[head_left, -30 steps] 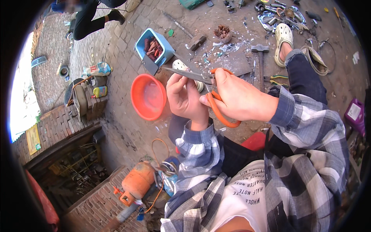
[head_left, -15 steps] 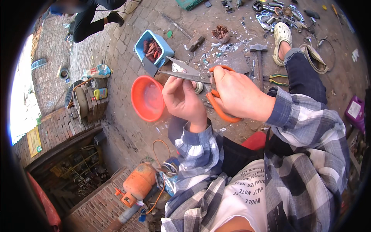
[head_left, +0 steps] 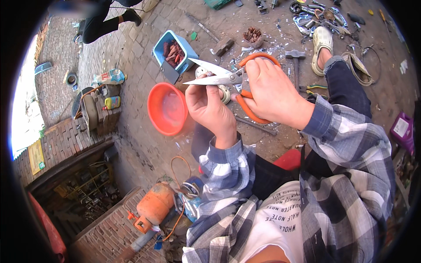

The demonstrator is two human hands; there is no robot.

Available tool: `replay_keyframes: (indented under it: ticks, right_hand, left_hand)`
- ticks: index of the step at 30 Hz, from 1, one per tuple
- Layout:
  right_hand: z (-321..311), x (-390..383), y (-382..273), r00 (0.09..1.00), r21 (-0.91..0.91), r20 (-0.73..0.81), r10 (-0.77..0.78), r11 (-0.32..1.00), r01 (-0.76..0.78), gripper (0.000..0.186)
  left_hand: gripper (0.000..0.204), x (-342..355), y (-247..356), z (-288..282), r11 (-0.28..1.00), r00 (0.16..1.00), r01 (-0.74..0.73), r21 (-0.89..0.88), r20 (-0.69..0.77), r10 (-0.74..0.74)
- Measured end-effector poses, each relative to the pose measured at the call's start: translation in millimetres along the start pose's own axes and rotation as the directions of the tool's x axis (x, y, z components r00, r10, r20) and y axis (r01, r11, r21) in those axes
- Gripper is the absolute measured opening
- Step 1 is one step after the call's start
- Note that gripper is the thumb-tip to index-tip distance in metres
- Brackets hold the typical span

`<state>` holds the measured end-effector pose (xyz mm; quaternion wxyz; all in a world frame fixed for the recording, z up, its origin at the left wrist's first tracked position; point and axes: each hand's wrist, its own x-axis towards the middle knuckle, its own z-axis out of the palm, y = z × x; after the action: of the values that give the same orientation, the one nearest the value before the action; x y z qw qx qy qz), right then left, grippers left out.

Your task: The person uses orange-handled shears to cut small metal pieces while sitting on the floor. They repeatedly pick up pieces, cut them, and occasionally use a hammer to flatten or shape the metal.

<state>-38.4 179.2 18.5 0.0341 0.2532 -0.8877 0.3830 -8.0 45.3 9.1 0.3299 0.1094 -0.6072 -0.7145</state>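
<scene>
My right hand (head_left: 272, 92) is closed around large scissors (head_left: 221, 79) with orange handles and grey metal blades, held open and pointing left. My left hand (head_left: 209, 109) is just below the lower blade, fingers curled and pinched at its edge; whatever they hold is hidden or too small to name. Behind the blades a white perforated shoe (head_left: 223, 96) is partly visible. An orange-red basin (head_left: 162, 111) sits left of my left hand, and a blue bin (head_left: 187, 59) with dark reddish contents stands above it.
A hammer (head_left: 294, 55), pliers (head_left: 315, 87) and piled metal parts (head_left: 318, 17) lie on the littered ground. A purple jug (head_left: 402, 131) is at the right, an orange gas cylinder (head_left: 155, 201) at lower left. Another person's dark-trousered leg (head_left: 101, 24) is at upper left.
The scissors and my right hand have moved upward, and the blades stand wider apart. My left hand has shifted slightly, staying pinched under the lower blade.
</scene>
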Motion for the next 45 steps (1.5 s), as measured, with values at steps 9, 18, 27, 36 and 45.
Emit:
replay_keyframes:
  ticks: [9, 18, 27, 36, 45]
  right_hand:
    - [1, 2, 2, 0.999, -0.103, -0.038, -0.017, 0.995, 0.013, 0.053]
    - [14, 4, 21, 0.924, 0.367, 0.315, 0.215, 0.871, -0.327, 0.062]
    - [3, 17, 21, 0.891, 0.58, 0.312, 0.329, 0.677, -0.453, 0.04]
    - [4, 25, 26, 0.91, 0.781, 0.275, 0.311, 0.48, -0.4, 0.027]
    - [-11, 24, 26, 0.833, 0.823, 0.488, 0.262, 0.182, -0.539, 0.022]
  left_hand:
    - [0.016, 0, 2, 1, 0.998, 0.999, 0.049, 0.038, -0.02, -0.048]
    - [0.014, 13, -16, -14, 0.71, 0.79, 0.6, -0.369, 0.132, -0.599]
    - [0.021, 14, -8, -13, 0.731, 0.812, 0.582, -0.356, 0.198, -0.55]
    - [0.02, 7, -5, -4, 0.81, 0.823, 0.558, -0.183, 0.246, -0.512]
    - [0.02, 7, -6, -5, 0.903, 0.858, 0.43, -0.014, 0.317, -0.404]
